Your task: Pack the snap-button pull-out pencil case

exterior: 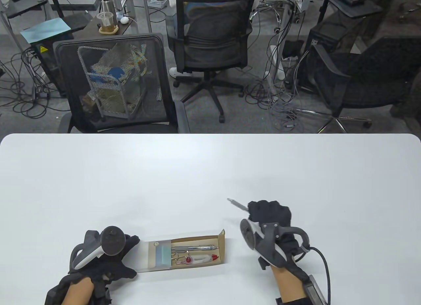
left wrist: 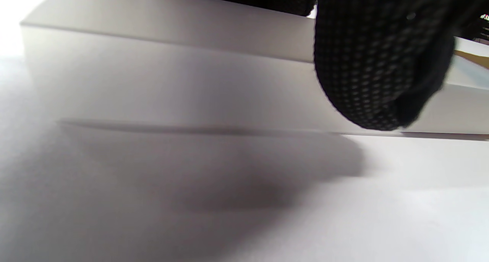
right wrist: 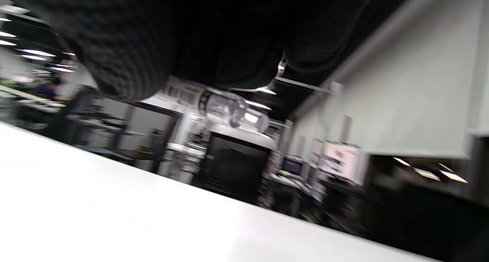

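The pull-out pencil case (exterior: 184, 252) lies near the front of the white table (exterior: 210, 173), its brown drawer slid out to the right of the white sleeve (exterior: 146, 256). In the drawer lie a pen (exterior: 194, 247), a blue-green eraser (exterior: 161, 255), clips and a red-tipped white item (exterior: 200, 259). My left hand (exterior: 108, 255) holds the sleeve's left end; its fingertip (left wrist: 382, 63) presses the sleeve's side (left wrist: 172, 75) in the left wrist view. My right hand (exterior: 268, 214), to the right of the case, grips a clear pen (exterior: 237, 204) pointing up-left; its barrel (right wrist: 229, 111) shows under the fingers.
The table's far edge (exterior: 210, 134) borders an office floor with black mesh chairs (exterior: 115, 84) and cables. A snap button (exterior: 223, 233) sits on the drawer's upright end flap.
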{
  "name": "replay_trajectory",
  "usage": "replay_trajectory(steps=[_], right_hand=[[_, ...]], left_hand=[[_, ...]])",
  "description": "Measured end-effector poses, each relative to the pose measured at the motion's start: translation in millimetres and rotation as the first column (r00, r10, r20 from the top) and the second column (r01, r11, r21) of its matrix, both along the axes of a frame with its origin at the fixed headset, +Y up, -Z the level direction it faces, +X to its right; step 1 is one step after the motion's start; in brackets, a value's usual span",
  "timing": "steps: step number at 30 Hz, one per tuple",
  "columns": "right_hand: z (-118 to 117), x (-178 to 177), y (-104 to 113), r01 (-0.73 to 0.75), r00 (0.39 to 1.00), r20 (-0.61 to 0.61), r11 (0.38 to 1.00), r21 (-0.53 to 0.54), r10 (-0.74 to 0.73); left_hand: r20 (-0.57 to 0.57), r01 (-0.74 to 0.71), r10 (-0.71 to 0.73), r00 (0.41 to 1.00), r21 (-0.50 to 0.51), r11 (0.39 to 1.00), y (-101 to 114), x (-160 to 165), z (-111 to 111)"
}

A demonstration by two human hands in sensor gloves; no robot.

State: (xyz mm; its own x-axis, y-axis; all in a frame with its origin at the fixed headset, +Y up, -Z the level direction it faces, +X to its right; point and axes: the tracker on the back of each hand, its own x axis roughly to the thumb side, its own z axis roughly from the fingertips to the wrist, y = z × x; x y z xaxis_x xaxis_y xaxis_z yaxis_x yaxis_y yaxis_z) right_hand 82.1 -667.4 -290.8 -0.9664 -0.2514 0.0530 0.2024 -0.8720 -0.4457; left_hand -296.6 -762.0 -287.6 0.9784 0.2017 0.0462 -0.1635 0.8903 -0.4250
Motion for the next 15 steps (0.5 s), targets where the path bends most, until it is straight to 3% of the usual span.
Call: replay_trajectory(steps=[3,7,11,15], right_hand=[[11,-40,0,-0.103,0.987,-0.127,0.995,-0.007,0.101],[22,-89,-17,-0.272,0.93,-0.262,0.962,-0.025,0.257],[25,-116,-40,-0.396,0.88,-0.311,0.916,-0.061,0.36],[20,-130,-58,-0.425,0.875,-0.296,0.901,-0.09,0.383]], left_hand=[[-0.004,-0.007,0.007,1.0,-0.005,1.0,0,0,0],[0.001,-0.001,0.001,1.0,0.001,1.0,0,0,0],[0.001,-0.001,0.001,1.0,0.0,1.0,0,0,0],[-0.002,-0.006,0.006,1.0,-0.004,1.0,-1,0,0]])
